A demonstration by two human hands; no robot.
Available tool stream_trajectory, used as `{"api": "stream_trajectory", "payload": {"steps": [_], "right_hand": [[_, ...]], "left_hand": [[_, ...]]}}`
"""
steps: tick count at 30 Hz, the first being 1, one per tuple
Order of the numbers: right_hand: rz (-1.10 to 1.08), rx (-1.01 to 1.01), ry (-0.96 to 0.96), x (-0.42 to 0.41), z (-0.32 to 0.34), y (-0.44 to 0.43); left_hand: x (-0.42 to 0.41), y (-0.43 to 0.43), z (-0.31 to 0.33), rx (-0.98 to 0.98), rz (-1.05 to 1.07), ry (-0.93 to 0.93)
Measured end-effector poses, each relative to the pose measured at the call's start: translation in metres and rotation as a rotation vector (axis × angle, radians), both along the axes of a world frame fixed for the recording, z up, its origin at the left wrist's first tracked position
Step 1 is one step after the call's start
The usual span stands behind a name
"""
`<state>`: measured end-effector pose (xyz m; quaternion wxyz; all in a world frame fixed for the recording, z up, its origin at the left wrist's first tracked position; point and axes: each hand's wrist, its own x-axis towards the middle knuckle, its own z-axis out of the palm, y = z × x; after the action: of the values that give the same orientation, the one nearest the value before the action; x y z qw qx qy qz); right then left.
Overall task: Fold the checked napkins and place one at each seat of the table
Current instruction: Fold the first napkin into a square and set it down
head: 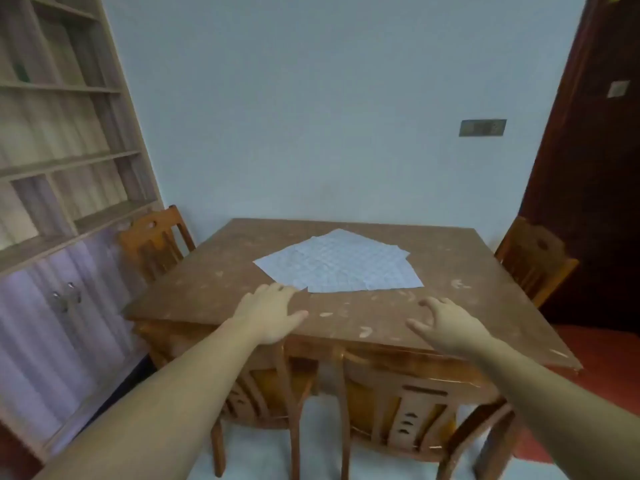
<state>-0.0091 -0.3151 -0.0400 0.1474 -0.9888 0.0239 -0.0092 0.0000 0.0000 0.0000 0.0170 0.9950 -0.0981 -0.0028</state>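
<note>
So over at the left there's a chair tucked against the worktop, which I'm counting as one seat to cover. My left hand is flat with the fingers stretched out, holding nothing, and the fingertips are right at the near left corner of the checked napkins. I can't tell if I'm actually touching the cloth yet. The napkins are lying unfolded in a loose, fanned pile around the middle of the worktop, a bit towards the far side, and that's my main worry. The corners are all offset, so if I pinch that near corner carelessly I'll probably lift two or three sheets at once or drag the whole pile askew. They look thin, so a quick pull could send one sliding off too. My right hand is hovering over the near edge with the fingers loosely curled, empty, and well short of the pile. If it comes in late, the fold will go crooked. There's another chair at the far right.
</note>
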Motion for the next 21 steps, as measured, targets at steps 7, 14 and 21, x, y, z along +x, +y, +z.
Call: {"api": "stream_trajectory", "payload": {"steps": [7,14,21], "right_hand": [[-0.015,0.004,0.098,0.101,-0.008,-0.028],[-0.081,-0.077,0.168,0.215,-0.032,-0.045],[-0.053,-0.112,0.218,0.311,-0.052,-0.043]], "left_hand": [[0.107,-0.025,-0.018,0.039,0.024,0.053],[0.237,-0.033,-0.054,-0.042,-0.012,0.104],[0.340,-0.038,-0.084,-0.066,-0.003,0.178]]}}
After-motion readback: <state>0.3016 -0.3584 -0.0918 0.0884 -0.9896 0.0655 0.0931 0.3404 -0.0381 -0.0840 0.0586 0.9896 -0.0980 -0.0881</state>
